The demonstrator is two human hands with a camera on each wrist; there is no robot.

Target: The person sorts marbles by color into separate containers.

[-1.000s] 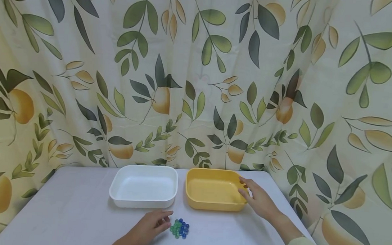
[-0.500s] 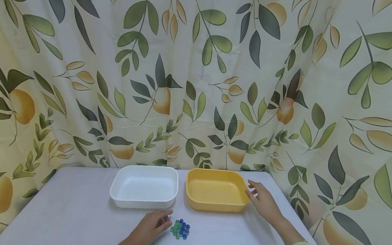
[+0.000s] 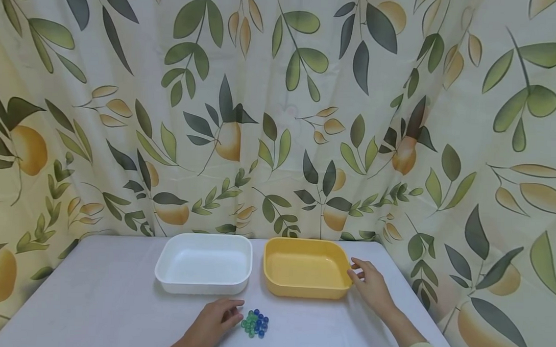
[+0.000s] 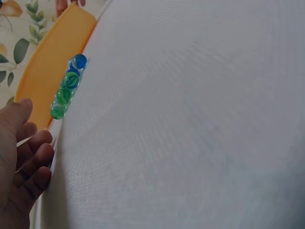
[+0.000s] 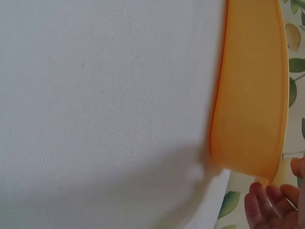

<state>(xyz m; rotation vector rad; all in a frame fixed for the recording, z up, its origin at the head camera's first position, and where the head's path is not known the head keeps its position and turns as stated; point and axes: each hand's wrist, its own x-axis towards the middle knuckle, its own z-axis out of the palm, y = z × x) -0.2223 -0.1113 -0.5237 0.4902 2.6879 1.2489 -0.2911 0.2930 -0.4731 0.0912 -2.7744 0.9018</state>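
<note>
A small cluster of green and blue glass marbles (image 3: pixel 255 323) lies on the white-covered table. My left hand (image 3: pixel 207 324) is just left of them, fingers loosely bent and holding nothing. In the left wrist view the marbles (image 4: pixel 70 87) sit beyond the thumb, apart from the hand. My right hand (image 3: pixel 372 286) is at the right end of a yellow tray (image 3: pixel 307 291), fingers loosely bent beside its rim. From the right wrist view, the fingertips are close to the tray's corner (image 5: pixel 252 162); whether they touch it I cannot tell.
A white tray (image 3: pixel 202 288) stands left of the yellow one, with a narrow gap between them. Nothing shows inside either tray. White cloth covers the table (image 3: pixel 94 300). Behind it hangs a curtain (image 3: pixel 280 117) printed with leaves and fruit.
My right hand has moved a little right, from over the yellow tray's right rim to beside it. The left hand, marbles and trays have stayed in place.
</note>
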